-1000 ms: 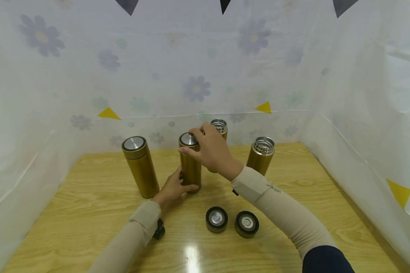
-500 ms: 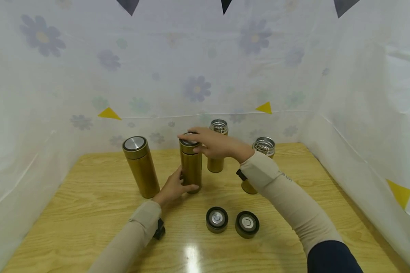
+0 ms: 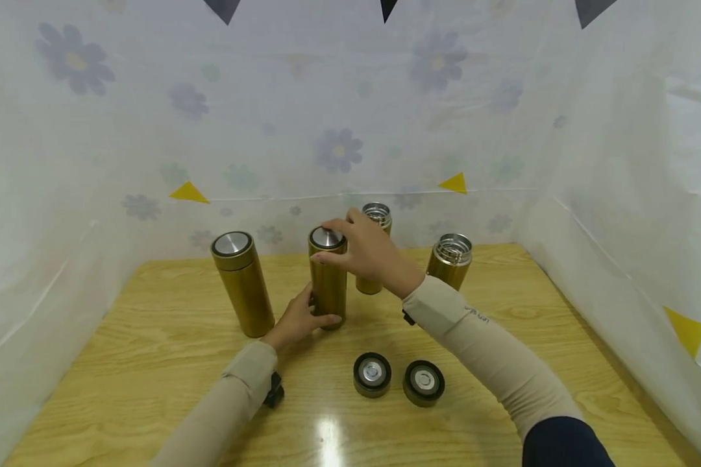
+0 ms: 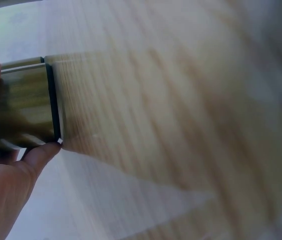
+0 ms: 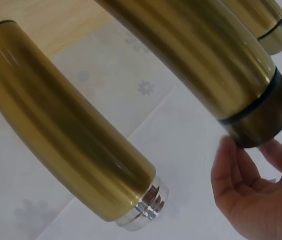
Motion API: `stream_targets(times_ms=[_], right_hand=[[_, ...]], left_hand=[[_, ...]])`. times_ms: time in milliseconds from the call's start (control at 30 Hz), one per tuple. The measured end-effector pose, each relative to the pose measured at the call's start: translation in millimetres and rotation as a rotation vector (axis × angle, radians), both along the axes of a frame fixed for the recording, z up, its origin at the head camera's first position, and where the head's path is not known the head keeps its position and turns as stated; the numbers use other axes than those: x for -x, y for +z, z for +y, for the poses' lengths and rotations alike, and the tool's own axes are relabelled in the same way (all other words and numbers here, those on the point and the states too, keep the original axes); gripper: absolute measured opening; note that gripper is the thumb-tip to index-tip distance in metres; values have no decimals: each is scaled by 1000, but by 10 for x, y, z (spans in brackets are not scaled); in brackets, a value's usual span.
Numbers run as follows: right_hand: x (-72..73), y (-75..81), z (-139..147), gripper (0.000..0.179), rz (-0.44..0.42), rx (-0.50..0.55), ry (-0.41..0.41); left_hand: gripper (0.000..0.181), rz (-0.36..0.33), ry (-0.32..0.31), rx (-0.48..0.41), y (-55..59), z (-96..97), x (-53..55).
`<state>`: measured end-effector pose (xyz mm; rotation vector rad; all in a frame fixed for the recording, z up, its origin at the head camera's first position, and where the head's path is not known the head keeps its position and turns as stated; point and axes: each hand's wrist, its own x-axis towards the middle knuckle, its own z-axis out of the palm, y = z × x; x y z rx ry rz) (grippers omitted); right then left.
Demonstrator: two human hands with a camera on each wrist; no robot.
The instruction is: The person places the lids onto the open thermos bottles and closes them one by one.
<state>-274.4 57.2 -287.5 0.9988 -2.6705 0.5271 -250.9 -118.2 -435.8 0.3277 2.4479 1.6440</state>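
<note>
A gold thermos stands upright mid-table with its silver-topped lid in place. Low around its body, the left hand grips it, thumb in front; the left wrist view shows fingers on both sides of the thermos base. From the right, the right hand holds the lid's edge between thumb and fingers. In the right wrist view its fingertips press the rim of the dark gold lid, next to a lidless thermos with a bare steel neck.
Another lidded thermos stands at left. Behind and to the right are two lidless ones, a back thermos and a right thermos. Two loose lids, a left lid and a right lid, lie underside up on the wooden table.
Half a second ago the right hand lay flatter across the lid; it has since swung round to about its earlier pose, fingers behind and thumb in front. The left hand stays put.
</note>
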Motion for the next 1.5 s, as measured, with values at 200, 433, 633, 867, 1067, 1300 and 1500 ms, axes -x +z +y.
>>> stream_targets(times_ms=[200,433,633,867,1067,1300,1500], right_hand=[[-9,-91,-21,62,116,40,-50],[-32,-102,-19,63,178,26,-49],[-43,-30,40,61,86,-96,85],[59,79,77,50,-82,-260,310],[92,98,73,50,-69,-240,338],[24,16,39,59,2,-107,133],[-29,-96,-31,60,113,6,16]], left_hand=[[90,3,-3,12,-99,-21,71],[90,8,3,19,-124,-27,78],[90,6,2,4,-109,-21,52],[93,-20,10,19,-103,-19,45],[92,-7,3,7,-117,-23,51],[88,5,6,19,-123,-29,51],[89,15,-3,22,-132,-31,44]])
